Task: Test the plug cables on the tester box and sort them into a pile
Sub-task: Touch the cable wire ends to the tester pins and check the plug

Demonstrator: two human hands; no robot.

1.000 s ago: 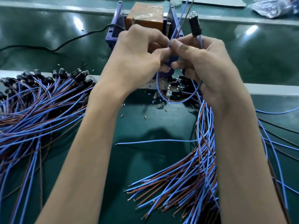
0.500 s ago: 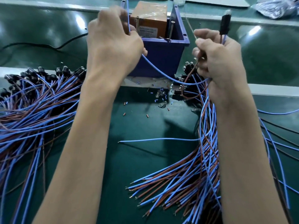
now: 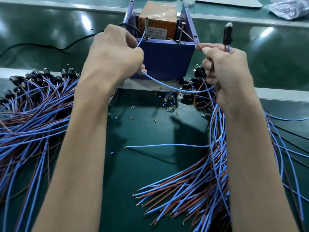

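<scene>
A pile point(image 3: 33, 111), judged already sorted, is heaped at the counter's point(image 3: 142, 164) left edge. A blue wire point(image 3: 167, 84) is pinched by the left hand point(image 3: 115, 52) at the tester box point(image 3: 165, 59), while a brown wire point(image 3: 192, 38) and plug point(image 3: 227, 35) are gripped by the right hand point(image 3: 229, 67). A heap point(image 3: 192, 198) at the right is judged untested.

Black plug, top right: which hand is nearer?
Right. The right hand grips the wires just below the black plug, which sticks up above it. The left hand is off to the left, across the tester box, pinching a blue wire.
</scene>
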